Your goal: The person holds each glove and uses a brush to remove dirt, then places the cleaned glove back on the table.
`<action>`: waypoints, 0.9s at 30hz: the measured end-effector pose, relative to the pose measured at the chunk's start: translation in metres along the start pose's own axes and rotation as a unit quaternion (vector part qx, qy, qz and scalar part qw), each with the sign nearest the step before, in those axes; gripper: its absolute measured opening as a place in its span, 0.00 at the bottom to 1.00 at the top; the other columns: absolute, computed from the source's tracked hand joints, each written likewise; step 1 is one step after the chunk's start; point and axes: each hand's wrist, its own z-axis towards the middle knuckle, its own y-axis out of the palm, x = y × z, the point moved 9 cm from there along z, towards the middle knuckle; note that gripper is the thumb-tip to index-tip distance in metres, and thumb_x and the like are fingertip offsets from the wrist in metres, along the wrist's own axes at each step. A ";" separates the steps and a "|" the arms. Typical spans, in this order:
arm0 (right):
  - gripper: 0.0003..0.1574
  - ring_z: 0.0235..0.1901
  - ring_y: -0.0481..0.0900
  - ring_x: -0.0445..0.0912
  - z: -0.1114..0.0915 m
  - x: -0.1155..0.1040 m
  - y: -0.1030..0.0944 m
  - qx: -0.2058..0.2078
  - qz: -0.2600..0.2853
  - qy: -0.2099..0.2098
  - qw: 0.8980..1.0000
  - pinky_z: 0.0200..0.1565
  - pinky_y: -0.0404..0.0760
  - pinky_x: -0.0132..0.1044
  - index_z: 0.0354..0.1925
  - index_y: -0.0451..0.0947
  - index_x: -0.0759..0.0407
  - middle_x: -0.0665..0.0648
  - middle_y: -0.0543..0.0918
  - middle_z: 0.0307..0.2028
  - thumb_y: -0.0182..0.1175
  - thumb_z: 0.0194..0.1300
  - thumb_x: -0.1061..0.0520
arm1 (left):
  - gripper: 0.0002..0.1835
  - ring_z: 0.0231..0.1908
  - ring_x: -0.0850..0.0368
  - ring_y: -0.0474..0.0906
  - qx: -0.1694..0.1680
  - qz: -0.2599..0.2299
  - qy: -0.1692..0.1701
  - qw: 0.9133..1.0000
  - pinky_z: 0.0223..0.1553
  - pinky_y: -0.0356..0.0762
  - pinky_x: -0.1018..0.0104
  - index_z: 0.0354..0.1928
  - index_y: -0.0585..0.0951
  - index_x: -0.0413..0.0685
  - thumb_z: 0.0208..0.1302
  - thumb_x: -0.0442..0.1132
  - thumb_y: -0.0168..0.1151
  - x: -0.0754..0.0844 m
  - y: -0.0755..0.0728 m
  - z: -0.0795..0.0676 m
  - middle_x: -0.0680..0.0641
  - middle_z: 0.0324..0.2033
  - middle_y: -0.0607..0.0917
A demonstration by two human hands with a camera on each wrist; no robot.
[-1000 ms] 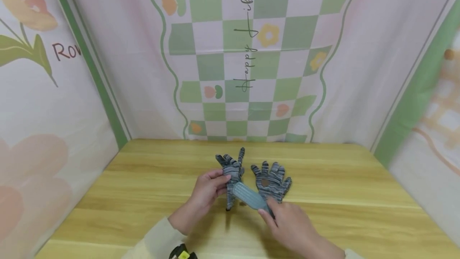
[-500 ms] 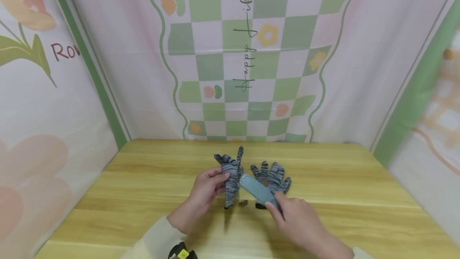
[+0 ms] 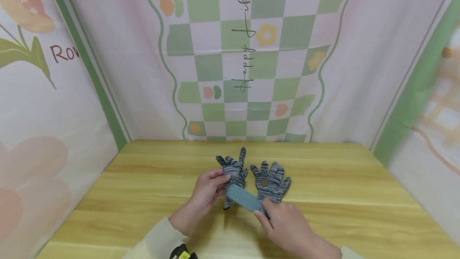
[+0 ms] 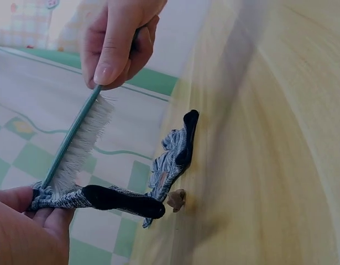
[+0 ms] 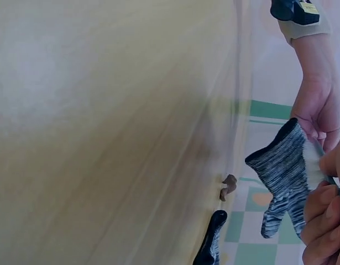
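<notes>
My left hand [image 3: 205, 192] pinches a grey-and-black knitted glove [image 3: 235, 174] by its left side, holding it above the table with its fingers pointing away. In my right hand [image 3: 290, 224] is a scrubbing brush [image 3: 245, 199] with a blue-grey back. Its white bristles [image 4: 84, 141] touch the held glove near the cuff in the left wrist view. A matching glove [image 3: 276, 187] lies spread on the table to the right, with a round brown patch [image 3: 264, 182] on it. The brush and right hand cover part of its cuff in the head view.
A small crumpled brown piece [image 4: 177, 200] lies on the wooden table [image 3: 151, 195] near the gloves; the brush hides it in the head view. A checked curtain [image 3: 237, 63] hangs behind the table, with more printed cloth [image 3: 28, 103] at the sides.
The brush has swung right, off the held glove's edge, then back left across its lower part. The left hand keeps its grip and shifts little. The other glove has stayed put.
</notes>
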 end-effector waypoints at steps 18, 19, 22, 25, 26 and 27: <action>0.19 0.15 0.67 0.36 -0.009 0.026 0.000 -0.055 -0.023 0.027 0.998 0.18 0.71 0.31 0.35 0.76 0.58 0.42 0.68 0.15 0.55 0.71 0.44 | 0.17 0.34 0.58 0.84 0.021 -0.012 0.013 1.000 0.40 0.83 0.67 0.53 0.73 0.25 0.65 0.27 0.59 0.017 -0.007 0.003 0.48 0.33 0.85; 0.19 0.14 0.66 0.36 -0.007 0.026 -0.005 -0.046 -0.026 0.030 0.998 0.18 0.71 0.31 0.35 0.76 0.58 0.42 0.68 0.15 0.55 0.71 0.44 | 0.16 0.34 0.58 0.84 0.020 -0.011 0.013 1.000 0.40 0.84 0.66 0.52 0.73 0.26 0.64 0.26 0.59 0.016 -0.007 0.003 0.48 0.33 0.85; 0.16 0.13 0.61 0.34 -0.004 0.023 -0.017 -0.017 -0.012 0.021 1.000 0.17 0.65 0.29 0.32 0.73 0.55 0.40 0.62 0.13 0.55 0.72 0.45 | 0.09 0.32 0.58 0.84 0.018 -0.011 0.009 1.000 0.38 0.84 0.67 0.45 0.77 0.30 0.63 0.26 0.59 0.013 -0.007 0.002 0.48 0.32 0.85; 0.16 0.11 0.53 0.32 -0.003 0.015 -0.020 0.014 0.012 -0.002 1.000 0.14 0.58 0.27 0.29 0.68 0.50 0.39 0.57 0.12 0.55 0.72 0.46 | 0.08 0.31 0.59 0.83 0.011 -0.004 0.006 1.000 0.37 0.83 0.68 0.44 0.78 0.33 0.63 0.27 0.61 0.012 -0.004 0.000 0.49 0.31 0.85; 0.15 0.11 0.52 0.31 -0.003 0.012 -0.021 0.025 0.019 -0.014 0.999 0.14 0.57 0.26 0.28 0.68 0.49 0.38 0.56 0.12 0.56 0.72 0.47 | 0.09 0.32 0.59 0.83 0.009 -0.002 0.005 1.000 0.37 0.83 0.68 0.45 0.78 0.32 0.63 0.27 0.61 0.012 -0.003 -0.001 0.49 0.32 0.85; 0.15 0.11 0.51 0.30 -0.003 0.009 -0.020 0.034 0.022 -0.027 0.999 0.13 0.56 0.25 0.28 0.67 0.49 0.38 0.55 0.12 0.56 0.71 0.48 | 0.11 0.32 0.60 0.83 0.006 0.002 0.006 1.000 0.37 0.83 0.69 0.46 0.77 0.31 0.63 0.28 0.61 0.012 -0.002 -0.001 0.50 0.32 0.85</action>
